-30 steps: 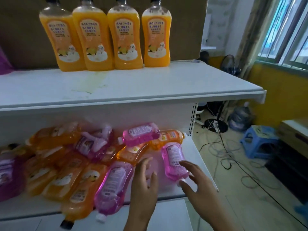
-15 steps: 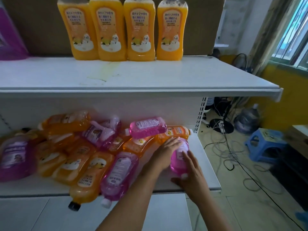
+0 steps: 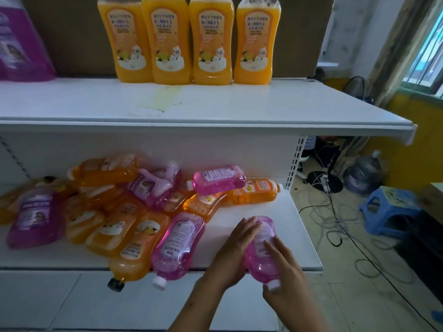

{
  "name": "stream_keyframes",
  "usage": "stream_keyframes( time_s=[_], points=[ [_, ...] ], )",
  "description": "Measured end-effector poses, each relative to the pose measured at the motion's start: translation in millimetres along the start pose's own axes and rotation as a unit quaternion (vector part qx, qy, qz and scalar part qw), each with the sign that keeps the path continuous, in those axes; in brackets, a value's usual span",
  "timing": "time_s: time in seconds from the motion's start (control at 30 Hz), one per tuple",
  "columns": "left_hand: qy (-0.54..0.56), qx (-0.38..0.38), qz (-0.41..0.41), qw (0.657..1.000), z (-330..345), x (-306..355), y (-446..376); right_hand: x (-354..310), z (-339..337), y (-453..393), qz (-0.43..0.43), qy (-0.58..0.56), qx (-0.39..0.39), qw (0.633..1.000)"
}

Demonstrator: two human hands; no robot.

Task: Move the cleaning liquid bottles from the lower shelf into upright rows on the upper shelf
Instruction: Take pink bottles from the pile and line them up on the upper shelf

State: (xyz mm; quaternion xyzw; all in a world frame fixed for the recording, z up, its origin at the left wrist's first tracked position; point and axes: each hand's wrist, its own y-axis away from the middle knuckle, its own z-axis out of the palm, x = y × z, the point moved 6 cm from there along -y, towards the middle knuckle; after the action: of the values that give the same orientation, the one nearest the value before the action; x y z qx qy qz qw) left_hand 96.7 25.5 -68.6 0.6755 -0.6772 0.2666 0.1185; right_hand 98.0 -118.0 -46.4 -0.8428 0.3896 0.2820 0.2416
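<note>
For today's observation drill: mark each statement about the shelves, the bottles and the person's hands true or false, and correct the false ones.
1. Four orange bottles stand upright on the upper shelf. True.
2. Both hands hold an orange bottle. False: the left hand and right hand hold a pink bottle.
3. The bottles on the lower shelf stand upright. False: they lie in a pile.
4. A blue stool stands on the floor at the right. True.
5. The held bottle's cap is black. False: it is white.

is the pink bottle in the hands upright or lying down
Lying down. The pink bottle rests on its side at the lower shelf front edge, white cap toward the camera, gripped by the left hand and right hand.
</note>
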Motion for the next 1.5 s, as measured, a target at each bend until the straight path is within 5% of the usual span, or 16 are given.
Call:
stream_keyframes(
  time_s=[0.07, 0.17, 0.37, 0.63, 0.77, 1.03, 1.27, 1.5],
  points=[
    [0.077, -0.013, -0.023, 0.997, -8, 5, 14, -16, -11, 1, 0.001, -0.001, -0.006, 1.0],
    [0.315, 0.043, -0.102, 0.943, -34, 9, 35, -45, -34, -5, -0.012, -0.047, 0.015, 0.999],
    [0.357, 0.17, -0.145, 0.907, -81, 21, 71, -102, -61, -30, -0.053, -0.115, 0.025, 0.992],
    [0.405, 0.383, -0.178, 0.811, -166, 10, 162, -211, -7, -46, -0.204, -0.232, -0.15, 0.939],
    [0.408, 0.42, -0.192, 0.787, -192, 4, 195, -248, 17, -47, -0.238, -0.268, -0.171, 0.918],
    [0.375, 0.416, -0.129, 0.818, -235, 4, 242, -301, 48, -44, -0.186, -0.422, -0.157, 0.873],
    [0.37, 0.477, -0.131, 0.786, -262, -14, 301, -362, 79, -11, -0.236, -0.375, -0.223, 0.868],
    [0.35, 0.492, -0.086, 0.792, -308, -28, 339, -416, 86, 8, -0.253, -0.38, -0.253, 0.853]
  ],
)
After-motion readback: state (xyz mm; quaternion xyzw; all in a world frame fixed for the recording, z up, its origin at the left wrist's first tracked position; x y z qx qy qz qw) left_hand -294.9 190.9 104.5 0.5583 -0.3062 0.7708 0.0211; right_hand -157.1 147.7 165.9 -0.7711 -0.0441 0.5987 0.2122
